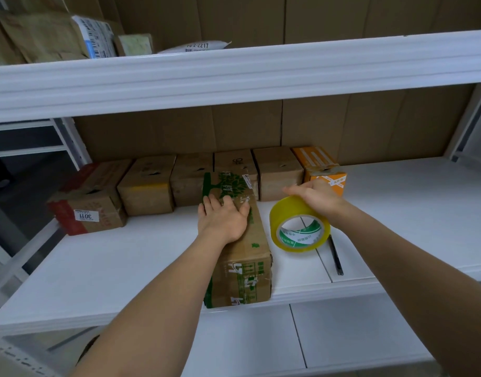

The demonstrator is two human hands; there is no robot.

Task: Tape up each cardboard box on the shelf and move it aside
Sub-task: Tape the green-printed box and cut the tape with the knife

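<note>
Lying lengthwise at the white shelf's [125, 268] front edge, bare board either side, the green-printed cardboard box [242, 265] has the left hand [223, 216] pressing flat, fingers straight; the right hand [315, 197] grips the yellow tape roll [299, 227] just beside it.

Seven cardboard boxes on the middle shelf [125, 257]: six in a back row [277, 172], among them one orange box [325, 170], and one long green-printed box [242, 257] in front; one roll of yellow tape [299, 227]; one black pen [336, 254]; two hands.
</note>
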